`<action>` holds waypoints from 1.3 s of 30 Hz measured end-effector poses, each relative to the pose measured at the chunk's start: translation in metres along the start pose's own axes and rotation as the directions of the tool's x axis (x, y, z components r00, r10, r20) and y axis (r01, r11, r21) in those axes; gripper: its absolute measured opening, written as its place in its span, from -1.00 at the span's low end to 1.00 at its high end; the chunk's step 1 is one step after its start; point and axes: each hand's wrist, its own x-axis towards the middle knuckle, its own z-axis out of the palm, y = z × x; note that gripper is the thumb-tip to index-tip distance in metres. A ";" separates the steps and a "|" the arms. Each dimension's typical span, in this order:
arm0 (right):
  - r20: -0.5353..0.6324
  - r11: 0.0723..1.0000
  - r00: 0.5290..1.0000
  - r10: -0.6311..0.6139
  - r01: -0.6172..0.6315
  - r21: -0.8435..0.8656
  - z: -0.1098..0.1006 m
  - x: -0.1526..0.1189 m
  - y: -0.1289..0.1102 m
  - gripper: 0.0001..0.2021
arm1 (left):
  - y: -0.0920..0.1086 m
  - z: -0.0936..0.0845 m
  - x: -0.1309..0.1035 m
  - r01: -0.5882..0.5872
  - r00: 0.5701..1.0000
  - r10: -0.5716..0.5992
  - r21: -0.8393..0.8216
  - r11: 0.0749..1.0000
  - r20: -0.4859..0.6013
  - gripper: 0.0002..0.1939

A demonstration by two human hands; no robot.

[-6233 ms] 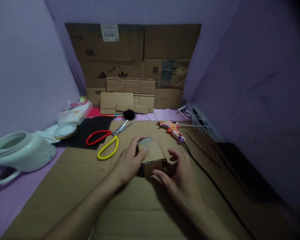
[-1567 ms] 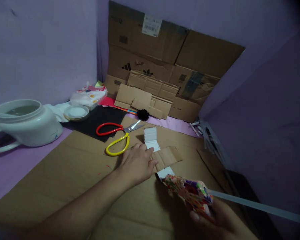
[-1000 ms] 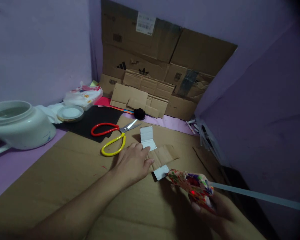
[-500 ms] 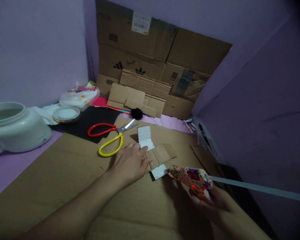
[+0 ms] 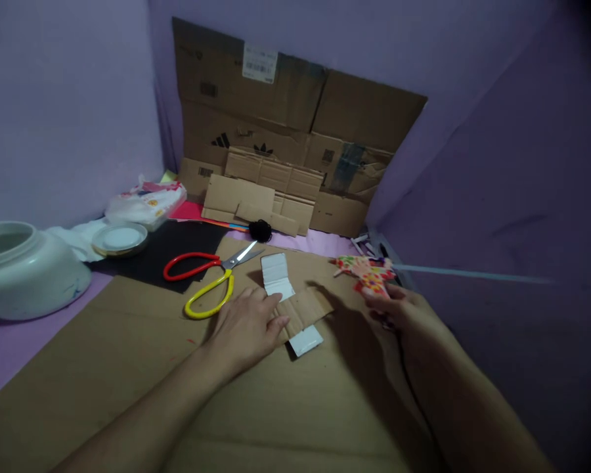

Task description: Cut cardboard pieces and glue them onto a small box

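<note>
"Right hand (image 5: 401, 312): what has it got?"

"Fingers curled snugly round the grip of a floral glue gun (image 5: 367, 270). Its nozzle points to nine o'clock, and the glue stick (image 5: 463, 272) runs out behind toward three, so the long axis lies nearly level across the view."

"And the left hand (image 5: 246, 326)?"

"Palm down, fingers loosely spread, thumb and fingertips touching the creased cardboard piece (image 5: 308, 309). That's cross-shaped: brown arm along eight to two, white one along eleven to five."

"Is the gun touching it?"

"No, it's apart, at the piece's two o'clock."

"What lies around?"

"Reckoned from the piece, scissors (image 5: 226, 264) at ten, blades aimed toward two, and a black bundle (image 5: 261, 230) at eleven, near their tips. Well off at nine sits a white pot (image 5: 34, 282). Toward twelve stands a big cardboard panel (image 5: 256, 108)."
</note>
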 end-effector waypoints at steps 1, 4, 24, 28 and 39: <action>0.004 1.000 1.000 -0.011 0.011 0.007 0.008 0.011 -0.001 -0.71 | -0.001 0.000 0.000 0.001 1.000 -0.001 -0.004 1.000 -0.002 -0.68; 0.034 0.999 0.999 -0.038 0.038 0.007 0.033 0.036 0.003 -0.69 | -0.004 -0.001 0.000 0.013 1.000 -0.013 -0.018 1.000 0.003 -0.68; 0.599 0.561 0.615 -0.514 0.768 -0.307 0.026 -0.039 0.039 -0.74 | -0.014 -0.003 0.003 0.012 0.998 -0.004 -0.125 0.992 0.063 -0.67; 0.564 0.606 0.613 -0.553 0.761 -0.233 0.038 -0.028 0.044 -0.75 | -0.017 -0.006 0.003 0.004 0.998 0.003 -0.122 0.993 0.061 -0.68; 0.548 0.710 0.613 -0.569 0.702 -0.048 0.040 -0.036 0.043 -0.85 | -0.015 -0.020 0.003 -0.058 0.991 0.076 -0.169 0.984 0.107 -0.69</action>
